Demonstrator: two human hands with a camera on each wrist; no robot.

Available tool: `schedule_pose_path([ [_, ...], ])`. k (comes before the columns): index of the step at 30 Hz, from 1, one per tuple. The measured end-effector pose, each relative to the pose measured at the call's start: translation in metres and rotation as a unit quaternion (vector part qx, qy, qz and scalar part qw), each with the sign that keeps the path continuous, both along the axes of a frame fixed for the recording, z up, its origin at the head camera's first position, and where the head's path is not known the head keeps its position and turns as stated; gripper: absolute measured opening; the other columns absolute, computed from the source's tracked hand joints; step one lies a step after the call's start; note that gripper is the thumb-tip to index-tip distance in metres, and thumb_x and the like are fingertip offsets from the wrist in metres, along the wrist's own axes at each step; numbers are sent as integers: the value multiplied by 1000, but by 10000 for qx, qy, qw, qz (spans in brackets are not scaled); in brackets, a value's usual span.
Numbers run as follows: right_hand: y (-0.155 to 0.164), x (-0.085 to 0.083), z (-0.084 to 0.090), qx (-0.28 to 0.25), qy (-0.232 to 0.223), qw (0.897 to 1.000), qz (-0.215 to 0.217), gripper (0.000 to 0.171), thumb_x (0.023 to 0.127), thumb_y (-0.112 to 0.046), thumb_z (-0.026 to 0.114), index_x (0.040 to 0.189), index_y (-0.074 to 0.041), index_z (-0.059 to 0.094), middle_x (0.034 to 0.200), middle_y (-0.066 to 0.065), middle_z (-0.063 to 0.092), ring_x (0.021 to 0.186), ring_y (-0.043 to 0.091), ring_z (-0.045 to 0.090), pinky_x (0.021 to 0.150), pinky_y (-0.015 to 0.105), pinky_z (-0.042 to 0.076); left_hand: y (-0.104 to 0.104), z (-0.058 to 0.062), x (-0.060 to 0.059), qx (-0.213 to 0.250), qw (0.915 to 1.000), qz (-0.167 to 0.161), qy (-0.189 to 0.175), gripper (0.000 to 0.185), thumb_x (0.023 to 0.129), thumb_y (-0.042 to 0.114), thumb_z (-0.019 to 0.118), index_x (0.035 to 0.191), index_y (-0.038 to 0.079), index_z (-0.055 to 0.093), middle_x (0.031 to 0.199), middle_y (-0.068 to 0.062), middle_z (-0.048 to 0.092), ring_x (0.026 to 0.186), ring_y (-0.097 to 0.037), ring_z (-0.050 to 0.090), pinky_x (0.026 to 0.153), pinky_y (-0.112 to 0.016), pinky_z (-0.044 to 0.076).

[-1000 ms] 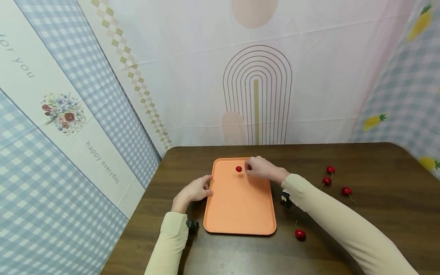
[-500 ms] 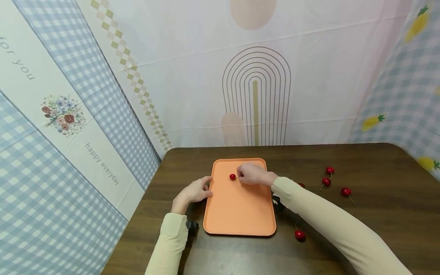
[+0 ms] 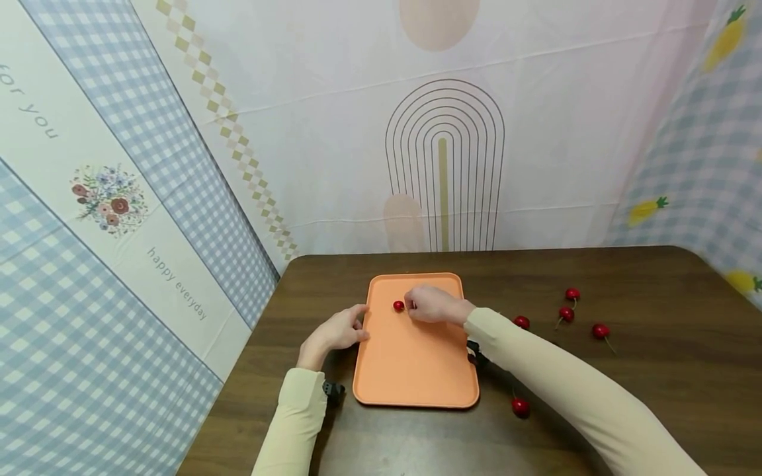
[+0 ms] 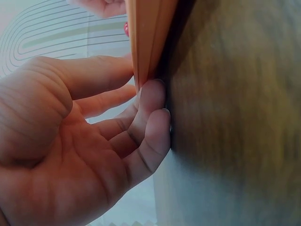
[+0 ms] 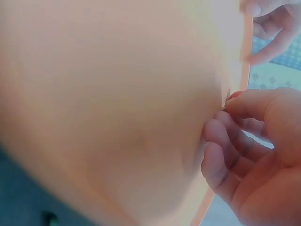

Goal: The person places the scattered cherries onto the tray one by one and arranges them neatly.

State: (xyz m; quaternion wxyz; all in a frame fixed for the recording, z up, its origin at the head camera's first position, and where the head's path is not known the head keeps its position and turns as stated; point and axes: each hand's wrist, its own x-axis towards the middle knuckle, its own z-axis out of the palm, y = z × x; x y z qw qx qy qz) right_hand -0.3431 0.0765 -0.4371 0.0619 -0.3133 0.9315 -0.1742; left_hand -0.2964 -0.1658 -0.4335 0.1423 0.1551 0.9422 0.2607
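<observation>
An orange tray lies on the brown wooden table. My left hand holds the tray's left rim; in the left wrist view its thumb rests on the rim and curled fingers meet the side near the tabletop. Over the upper part of the tray, my right hand pinches a red cherry by its thin stem. The cherry sits just left of the fingertips, at or very near the tray surface. In the right wrist view most of that cherry is hidden behind the thumb and fingers.
Several other cherries lie right of the tray: a cherry beside the right sleeve, a cherry nearer the front, and a group with a cherry farther right. A patterned cloth hangs behind the table.
My right hand has moved left and toward me with the cherry, lowering it toward the tray. A cherry beside the right sleeve has come into view. The left hand has stayed put.
</observation>
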Motion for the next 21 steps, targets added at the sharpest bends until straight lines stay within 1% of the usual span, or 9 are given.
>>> schedule_pose_path([
  [6, -2, 1, 2, 102, 55, 9999, 107, 17, 90, -9, 61, 74, -15, 63, 72, -4, 59, 64, 11, 50, 62, 25, 41, 0, 1, 1, -5, 10000, 54, -34, 61, 92, 14, 67, 147, 6, 42, 82, -3, 57, 69, -15, 51, 67, -29, 41],
  [12, 1, 4, 9, 7, -217, 9998, 37, 13, 90, -9, 60, 78, -14, 63, 76, -2, 60, 65, 12, 51, 62, 26, 41, 0, 0, 0, -25, 10000, 51, -3, 61, 92, 14, 68, 147, 6, 42, 82, -3, 57, 70, -15, 51, 68, -29, 41],
  [14, 4, 5, 13, -5, -237, 9997, 15, 12, 90, -10, 60, 80, -15, 62, 77, -2, 60, 66, 13, 51, 62, 26, 41, -1, 0, 0, -24, 10000, 68, -7, 61, 92, 14, 68, 146, 6, 42, 82, -3, 57, 70, -15, 51, 68, -29, 42],
  [21, 17, 9, 29, -100, 25, 9999, 137, 10, 92, -13, 62, 83, -13, 64, 79, -1, 63, 65, 11, 51, 62, 25, 43, 0, 0, -1, -27, 10000, 64, -26, 62, 92, 15, 68, 147, 7, 42, 82, -3, 58, 70, -15, 52, 69, -29, 42],
])
